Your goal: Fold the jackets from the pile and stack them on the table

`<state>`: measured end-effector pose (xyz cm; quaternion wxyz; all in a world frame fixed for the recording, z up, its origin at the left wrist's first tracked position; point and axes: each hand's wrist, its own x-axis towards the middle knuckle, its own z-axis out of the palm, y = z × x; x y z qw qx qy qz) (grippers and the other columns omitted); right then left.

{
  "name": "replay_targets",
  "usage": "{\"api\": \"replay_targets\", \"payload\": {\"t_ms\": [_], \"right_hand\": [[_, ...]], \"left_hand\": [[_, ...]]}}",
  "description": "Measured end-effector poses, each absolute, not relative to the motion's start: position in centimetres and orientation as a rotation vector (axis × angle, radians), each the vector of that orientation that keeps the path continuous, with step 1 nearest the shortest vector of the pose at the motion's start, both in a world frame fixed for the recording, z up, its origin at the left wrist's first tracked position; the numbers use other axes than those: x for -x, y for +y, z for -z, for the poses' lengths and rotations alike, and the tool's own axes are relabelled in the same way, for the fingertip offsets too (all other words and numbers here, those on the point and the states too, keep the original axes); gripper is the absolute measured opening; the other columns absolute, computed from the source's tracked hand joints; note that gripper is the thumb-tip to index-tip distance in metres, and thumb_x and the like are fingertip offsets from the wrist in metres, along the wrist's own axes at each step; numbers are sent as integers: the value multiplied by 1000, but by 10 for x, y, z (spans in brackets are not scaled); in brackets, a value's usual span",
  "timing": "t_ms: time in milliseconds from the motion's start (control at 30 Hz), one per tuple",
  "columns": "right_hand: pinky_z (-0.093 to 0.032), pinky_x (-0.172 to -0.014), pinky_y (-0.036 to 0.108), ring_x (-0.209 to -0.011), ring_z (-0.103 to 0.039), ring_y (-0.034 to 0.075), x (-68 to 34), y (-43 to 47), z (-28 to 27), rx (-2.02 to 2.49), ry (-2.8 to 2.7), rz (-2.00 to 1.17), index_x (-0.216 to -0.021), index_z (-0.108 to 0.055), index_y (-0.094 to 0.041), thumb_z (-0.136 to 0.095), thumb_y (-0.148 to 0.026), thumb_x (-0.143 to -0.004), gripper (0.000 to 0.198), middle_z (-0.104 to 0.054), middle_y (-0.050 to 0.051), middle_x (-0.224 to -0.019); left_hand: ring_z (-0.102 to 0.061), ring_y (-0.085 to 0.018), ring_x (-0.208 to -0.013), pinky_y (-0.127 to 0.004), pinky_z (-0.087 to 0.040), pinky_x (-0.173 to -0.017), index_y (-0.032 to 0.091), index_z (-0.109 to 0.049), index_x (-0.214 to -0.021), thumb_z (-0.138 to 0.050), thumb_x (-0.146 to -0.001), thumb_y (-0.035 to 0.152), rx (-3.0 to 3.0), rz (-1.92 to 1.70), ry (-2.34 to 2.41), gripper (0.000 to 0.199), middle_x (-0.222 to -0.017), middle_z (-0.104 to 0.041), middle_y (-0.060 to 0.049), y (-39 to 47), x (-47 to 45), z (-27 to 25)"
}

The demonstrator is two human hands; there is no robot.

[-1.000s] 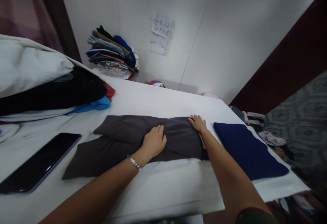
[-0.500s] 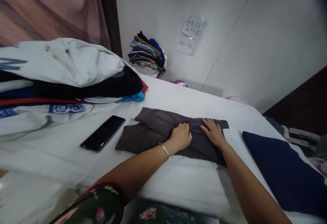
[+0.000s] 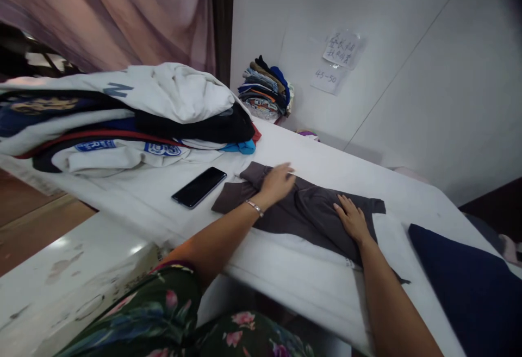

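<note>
Dark garment [image 3: 312,210] on table [image 3: 334,164]. Left hand [image 3: 278,184] at garment's 11 o'clock, fingers loosely extended, blurred; right hand [image 3: 352,220] spread flat, 3 o'clock. Phone [image 3: 199,187], 9 o'clock.

Left hand [image 3: 277,185] looks kinda smeary, right hand [image 3: 352,220] hides a bit of the grey garment [image 3: 312,213], and the navy cloth [image 3: 468,286] runs off the right edge.
</note>
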<state>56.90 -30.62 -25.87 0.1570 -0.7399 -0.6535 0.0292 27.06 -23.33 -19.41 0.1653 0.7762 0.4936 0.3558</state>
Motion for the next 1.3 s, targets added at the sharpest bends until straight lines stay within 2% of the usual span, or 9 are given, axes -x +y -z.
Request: {"api": "replay_targets", "payload": {"t_ms": [100, 167, 333, 500, 600, 767, 967, 1167, 1300], "right_hand": [[-21, -114, 57, -142, -32, 27, -563, -305, 257, 2079, -1811, -137, -141, -47, -27, -38, -49, -94, 52, -42, 7, -151], [-21, -115, 56, -140, -37, 27, -562, -306, 250, 2020, -1750, -204, -138, -51, -26, -40, -49, -93, 52, -46, 7, -148], [-42, -104, 41, -120, -57, 26, -597, -329, 225, 1997, -1314, -140, -133, -57, -16, -42, -53, -90, 59, -63, 12, -129], [-41, -102, 40, -119, -58, 32, -650, -365, 222, 2426, -992, -134, -133, -55, -5, -48, -45, -88, 61, -63, 21, -126], [-41, -103, 39, -121, -57, 32, -661, -369, 231, 2464, -999, -194, -135, -53, -6, -50, -50, -87, 65, -62, 21, -127], [-39, -106, 40, -129, -49, 32, -662, -361, 240, 2431, -1068, -227, -142, -45, -10, -56, -57, -82, 77, -53, 20, -140], [-43, -101, 38, -123, -55, 29, -661, -359, 242, 2328, -1069, -227, -136, -52, -12, -66, -43, -78, 68, -59, 18, -133], [-47, -96, 38, -113, -61, 30, -660, -358, 231, 2268, -970, -86, -130, -58, -11, -71, -38, -73, 64, -66, 18, -122], [-48, -96, 40, -111, -61, 30, -665, -362, 227, 2295, -856, 39, -131, -58, -14, -70, -40, -74, 64, -67, 16, -120]], "left_hand": [[-37, -32, -138, -48, -34, -110, 10, -55, -128, -50, -87, 38, -2057, -921, 1939, 50, -149, -42, -20, -217, -230, 190], [-35, -37, -137, -54, -36, -105, 9, -50, -133, -47, -87, 47, -1969, -782, 2094, 60, -149, -38, -24, -212, -211, 194], [-48, -42, -125, -60, -39, -98, 14, -49, -134, -40, -84, 59, -1894, -472, 2064, 68, -139, -51, -22, -201, -200, 205], [-45, -43, -127, -62, -37, -99, 13, -47, -138, -40, -81, 66, -1888, -386, 2038, 78, -143, -48, -21, -191, -198, 204], [-45, -43, -127, -63, -37, -99, 12, -44, -139, -39, -81, 66, -1877, -378, 2061, 80, -145, -46, -22, -192, -194, 200], [-45, -43, -127, -60, -39, -98, 12, -45, -139, -41, -80, 68, -1854, -301, 2132, 81, -139, -51, -23, -197, -194, 194], [-51, -41, -122, -51, -43, -96, 5, -48, -132, -51, -78, 65, -1900, -395, 2099, 81, -133, -55, -26, -189, -192, 203], [-55, -35, -119, -45, -44, -98, 14, -56, -127, -62, -75, 52, -1982, -578, 2085, 64, -127, -61, -17, -181, -201, 188], [-54, -34, -121, -43, -43, -100, 16, -54, -131, -62, -75, 51, -2040, -683, 2061, 66, -131, -60, -15, -173, -213, 186]]}}
